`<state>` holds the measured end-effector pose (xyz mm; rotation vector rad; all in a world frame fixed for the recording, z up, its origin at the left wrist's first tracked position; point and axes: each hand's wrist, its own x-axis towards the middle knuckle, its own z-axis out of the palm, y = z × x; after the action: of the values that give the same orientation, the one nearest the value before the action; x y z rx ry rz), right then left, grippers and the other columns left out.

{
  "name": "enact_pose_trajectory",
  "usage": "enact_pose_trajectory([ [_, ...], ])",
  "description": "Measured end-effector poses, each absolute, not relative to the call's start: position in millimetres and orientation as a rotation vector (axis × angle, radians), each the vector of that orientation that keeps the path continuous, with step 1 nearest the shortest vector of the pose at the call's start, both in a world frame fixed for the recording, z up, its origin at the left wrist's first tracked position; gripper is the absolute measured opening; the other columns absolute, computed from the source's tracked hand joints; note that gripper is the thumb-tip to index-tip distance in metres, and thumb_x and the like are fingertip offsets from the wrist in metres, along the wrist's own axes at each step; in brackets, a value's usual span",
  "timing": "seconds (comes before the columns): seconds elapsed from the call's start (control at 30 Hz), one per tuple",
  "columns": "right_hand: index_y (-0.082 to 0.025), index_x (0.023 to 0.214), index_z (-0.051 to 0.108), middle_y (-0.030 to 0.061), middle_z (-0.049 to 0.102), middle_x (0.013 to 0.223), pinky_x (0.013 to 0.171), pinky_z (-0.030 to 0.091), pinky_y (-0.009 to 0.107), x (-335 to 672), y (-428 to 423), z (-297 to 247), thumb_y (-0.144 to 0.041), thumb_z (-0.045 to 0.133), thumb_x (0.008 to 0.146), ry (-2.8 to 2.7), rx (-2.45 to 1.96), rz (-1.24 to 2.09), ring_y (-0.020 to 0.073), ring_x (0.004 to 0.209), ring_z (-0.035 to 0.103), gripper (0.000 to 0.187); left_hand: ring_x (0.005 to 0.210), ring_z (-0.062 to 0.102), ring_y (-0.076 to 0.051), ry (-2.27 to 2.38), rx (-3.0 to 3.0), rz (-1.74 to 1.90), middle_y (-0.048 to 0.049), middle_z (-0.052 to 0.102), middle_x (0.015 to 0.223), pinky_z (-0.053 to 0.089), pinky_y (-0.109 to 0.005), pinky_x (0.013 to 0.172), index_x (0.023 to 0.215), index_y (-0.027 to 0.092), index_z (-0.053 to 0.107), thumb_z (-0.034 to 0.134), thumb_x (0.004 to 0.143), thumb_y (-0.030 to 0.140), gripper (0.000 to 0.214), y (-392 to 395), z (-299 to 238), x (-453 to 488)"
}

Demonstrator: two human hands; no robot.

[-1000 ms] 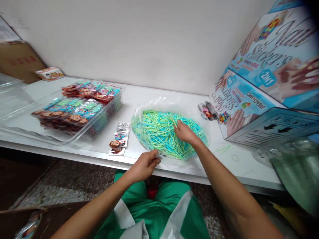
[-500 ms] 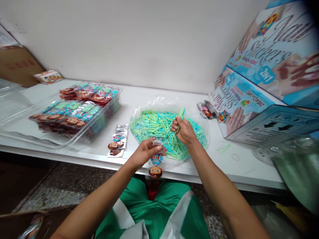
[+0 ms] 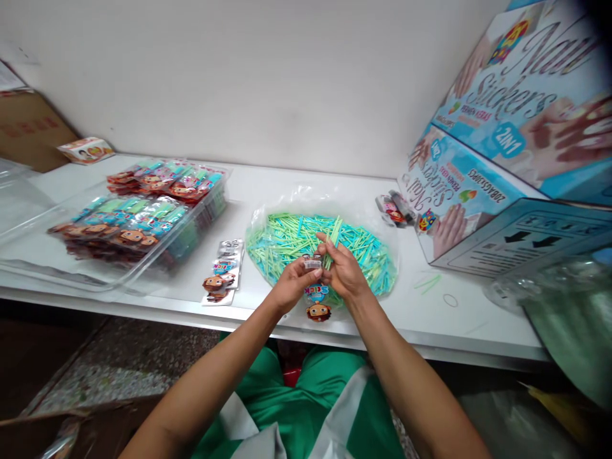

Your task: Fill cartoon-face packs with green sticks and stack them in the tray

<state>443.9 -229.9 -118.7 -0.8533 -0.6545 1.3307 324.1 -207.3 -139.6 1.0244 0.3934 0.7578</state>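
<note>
The left hand [image 3: 291, 284] has its grip pinched on the top of a cartoon-faced packet [image 3: 317, 305] printed "STICK", held over the near edge of the stick pile [image 3: 370, 255] on the counter [image 3: 296, 185]. The right hand [image 3: 343, 273] has its grip closed around a few green sticks [image 3: 333, 237] at the packet's top. Boxes [image 3: 502, 127] read "Nail Stickers", "2IN1".

Left arm [image 3: 215, 376], right arm [image 3: 406, 382] bare. Left hand [image 3: 291, 284], right hand [image 3: 342, 271] bare too. Green clothes [image 3: 329, 382] on lap. Wide white stripes [image 3: 235, 408] slant across green. Cloth looks smooth.
</note>
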Motion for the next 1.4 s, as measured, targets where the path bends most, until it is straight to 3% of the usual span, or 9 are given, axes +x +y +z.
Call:
enact_pose_trajectory([
  [0.13, -0.023, 0.097, 0.048, -0.005, 0.047, 0.075, 0.037, 0.033, 0.018, 448, -237, -118, -0.045, 0.049, 0.084, -0.854, -0.969, 1.256, 0.0054, 0.045, 0.038, 0.026, 0.075, 0.063, -0.017, 0.442, 1.058, 0.736, -0.0077, 0.068, 0.082, 0.048, -0.034, 0.077, 0.097, 0.011, 0.059, 0.07, 0.071, 0.03, 0.034, -208, -139, 317],
  [0.23, -0.021, 0.089, 0.046, -0.0018, 0.049, 0.075, 0.057, 0.043, 0.024, 462, -245, -115, -0.042, 0.039, 0.09, -1.315, -1.294, 0.947, 0.0112, 0.064, 0.049, 0.022, 0.074, 0.063, -0.017, 0.545, 1.132, 0.809, -0.0071, 0.068, 0.08, 0.048, -0.032, 0.075, 0.086, 0.012, 0.06, 0.069, 0.07, 0.031, 0.027, -200, -125, 305],
  [0.4, -0.018, 0.088, 0.047, 0.0051, 0.054, 0.083, 0.071, 0.036, 0.03, 463, -257, -105, -0.027, 0.033, 0.093, -2.118, -1.723, 0.279, 0.0172, 0.076, 0.049, 0.017, 0.082, 0.061, -0.015, 0.822, 1.316, 1.314, -0.0032, 0.066, 0.085, 0.045, -0.026, 0.076, 0.083, 0.016, 0.058, 0.065, 0.073, 0.033, 0.021, -182, -95, 302],
  [0.5, -0.016, 0.091, 0.048, 0.0075, 0.056, 0.088, 0.073, 0.033, 0.031, 448, -259, -100, -0.02, 0.034, 0.092, -2.332, -1.695, 0.097, 0.0191, 0.081, 0.049, 0.014, 0.084, 0.061, -0.015, 0.823, 1.438, 1.289, -0.0021, 0.065, 0.084, 0.045, -0.024, 0.075, 0.08, 0.016, 0.055, 0.062, 0.076, 0.032, 0.017, -184, -94, 315],
  [0.83, -0.017, 0.094, 0.044, 0.0046, 0.056, 0.085, 0.058, 0.03, 0.027, 459, -267, -91, -0.024, 0.031, 0.094, -2.336, -1.836, 0.033, 0.0162, 0.07, 0.05, 0.015, 0.084, 0.064, -0.017, 0.78, 1.219, 1.194, -0.0055, 0.068, 0.087, 0.047, -0.031, 0.08, 0.087, 0.016, 0.052, 0.063, 0.075, 0.034, 0.025, -193, -108, 304],
  [0.97, -0.017, 0.093, 0.045, 0.0055, 0.057, 0.085, 0.059, 0.032, 0.027, 465, -271, -83, -0.026, 0.031, 0.094, -2.342, -1.852, 0.025, 0.0164, 0.071, 0.051, 0.017, 0.074, 0.065, -0.018, 0.795, 1.119, 0.983, -0.0057, 0.069, 0.079, 0.049, -0.033, 0.074, 0.095, 0.014, 0.055, 0.067, 0.07, 0.031, 0.033, -202, -111, 296],
  [1.23, -0.017, 0.093, 0.051, 0.0072, 0.059, 0.084, 0.066, 0.032, 0.03, 442, -277, -76, -0.011, 0.04, 0.087, -2.522, -1.918, -0.187, 0.0206, 0.076, 0.054, 0.014, 0.082, 0.062, -0.019, 0.917, 1.47, 1.065, -0.0045, 0.068, 0.081, 0.045, -0.032, 0.082, 0.088, 0.016, 0.067, 0.056, 0.078, 0.03, 0.02, -208, -126, 309],
  [1.4, -0.019, 0.096, 0.047, 0.0051, 0.058, 0.083, 0.058, 0.032, 0.027, 449, -280, -70, -0.024, 0.034, 0.093, -2.453, -1.931, 0.0, 0.0177, 0.071, 0.054, 0.015, 0.067, 0.061, -0.016, 0.804, 1.201, 0.873, -0.0044, 0.067, 0.07, 0.049, -0.029, 0.07, 0.088, 0.013, 0.067, 0.062, 0.074, 0.036, 0.027, -210, -123, 301],
])
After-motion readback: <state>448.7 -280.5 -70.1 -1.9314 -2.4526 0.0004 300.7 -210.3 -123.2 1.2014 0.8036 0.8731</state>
